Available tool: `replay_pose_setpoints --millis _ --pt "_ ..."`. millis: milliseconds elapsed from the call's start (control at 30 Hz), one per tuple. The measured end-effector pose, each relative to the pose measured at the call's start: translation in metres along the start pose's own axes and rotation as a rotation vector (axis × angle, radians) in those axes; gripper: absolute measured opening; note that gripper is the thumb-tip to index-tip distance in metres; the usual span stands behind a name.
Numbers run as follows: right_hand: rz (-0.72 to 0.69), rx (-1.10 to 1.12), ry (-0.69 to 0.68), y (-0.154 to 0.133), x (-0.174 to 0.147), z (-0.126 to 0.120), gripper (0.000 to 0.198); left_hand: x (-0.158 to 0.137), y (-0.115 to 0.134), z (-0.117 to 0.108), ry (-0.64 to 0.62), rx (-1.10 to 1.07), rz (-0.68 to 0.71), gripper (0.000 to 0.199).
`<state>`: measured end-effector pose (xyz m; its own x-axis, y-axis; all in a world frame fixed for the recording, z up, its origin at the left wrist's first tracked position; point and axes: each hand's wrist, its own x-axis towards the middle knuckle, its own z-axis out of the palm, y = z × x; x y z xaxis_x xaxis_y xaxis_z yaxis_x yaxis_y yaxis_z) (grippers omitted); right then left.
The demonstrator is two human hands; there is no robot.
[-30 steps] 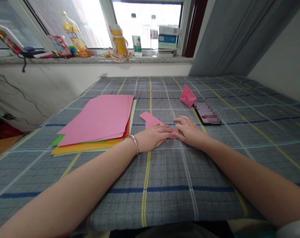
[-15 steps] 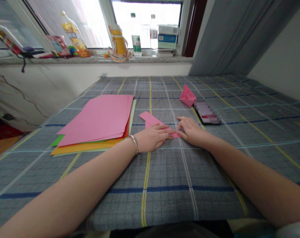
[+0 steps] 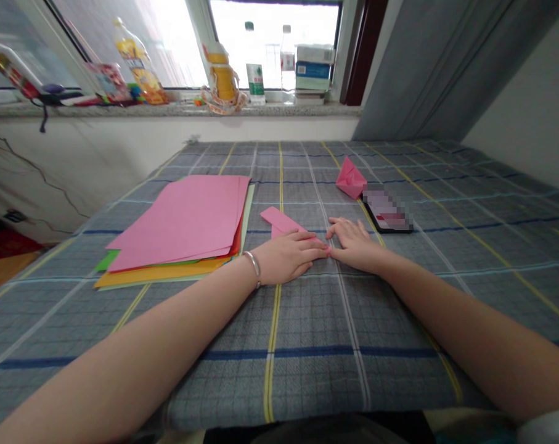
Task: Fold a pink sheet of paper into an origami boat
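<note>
A folded strip of pink paper [image 3: 283, 220] lies slantwise on the checked cloth, partly covered by my left hand [image 3: 291, 254]. The fingers of that hand lie flat across the paper and point right. My right hand [image 3: 352, 242] rests at the paper's right end, its thumb touching the tip beside my left fingertips and its other fingers spread above the cloth. Most of the paper's lower part is hidden beneath my left hand. Beyond my right hand stands a folded pink paper shape [image 3: 351, 179] with pointed corners.
A phone [image 3: 387, 213] with a blurred screen lies right of the folded shape. On the left is a stack of coloured paper [image 3: 182, 222], pink on top. Bottles, a yellow flask [image 3: 224, 80] and boxes [image 3: 313, 68] line the windowsill at the back.
My right hand has shifted slightly left, its thumb now at my left fingertips. Less of the paper's right end shows. My left hand has edged a little to the right.
</note>
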<state>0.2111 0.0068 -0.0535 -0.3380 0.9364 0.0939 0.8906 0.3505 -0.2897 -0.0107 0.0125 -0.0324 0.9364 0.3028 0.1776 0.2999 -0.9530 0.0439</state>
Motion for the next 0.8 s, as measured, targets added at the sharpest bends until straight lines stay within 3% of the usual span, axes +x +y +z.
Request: replay_pose_setpoints --millis 333,800 --pt "0.038 -0.030 -0.137 -0.0042 0.0021 -0.0069 0.029 0.0088 0.0061 -0.0026 0.033 0.133 0.027 0.032" --pt "0.017 -0.004 -0.158 0.0035 0.0020 -0.0077 0.029 0.0014 0.0018 -0.0037 -0.011 0.197 0.052 0.038"
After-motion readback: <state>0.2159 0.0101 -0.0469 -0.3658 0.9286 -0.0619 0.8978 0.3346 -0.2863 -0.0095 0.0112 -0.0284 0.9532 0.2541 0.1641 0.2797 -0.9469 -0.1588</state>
